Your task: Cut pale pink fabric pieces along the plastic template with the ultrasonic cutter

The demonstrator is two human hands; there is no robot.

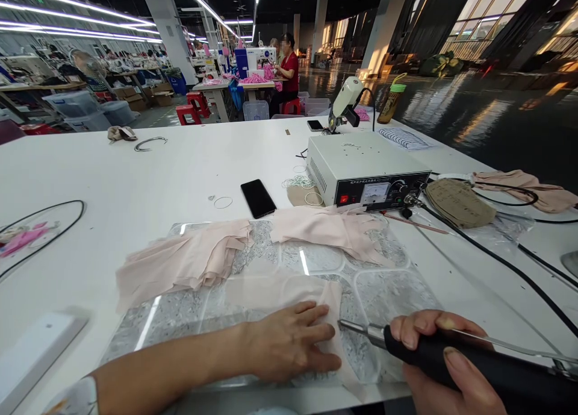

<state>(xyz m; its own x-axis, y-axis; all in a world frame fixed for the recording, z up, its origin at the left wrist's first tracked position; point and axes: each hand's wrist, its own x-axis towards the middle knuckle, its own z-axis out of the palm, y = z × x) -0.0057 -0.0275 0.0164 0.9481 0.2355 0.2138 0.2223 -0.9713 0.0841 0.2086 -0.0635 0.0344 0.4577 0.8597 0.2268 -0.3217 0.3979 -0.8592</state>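
Note:
My left hand (pixel 289 343) lies flat, fingers stretched out, pressing a thin pale pink fabric piece (pixel 280 291) onto a patterned glass plate (pixel 383 288). My right hand (pixel 447 367) is wrapped round the black handle of a cutting tool (pixel 460 361). The tool's metal tip (pixel 347 325) touches the fabric's right edge, just beside my left fingertips. One stack of pink fabric pieces (pixel 180 261) lies at the plate's left, another (pixel 334 228) at its far right.
A white control box (pixel 361 168) with a dial stands behind the plate, cables running right. A black phone (pixel 257 198), loose rings, a paper pattern (pixel 456 201) and more fabric lie around. A person in red sits at a sewing table far back.

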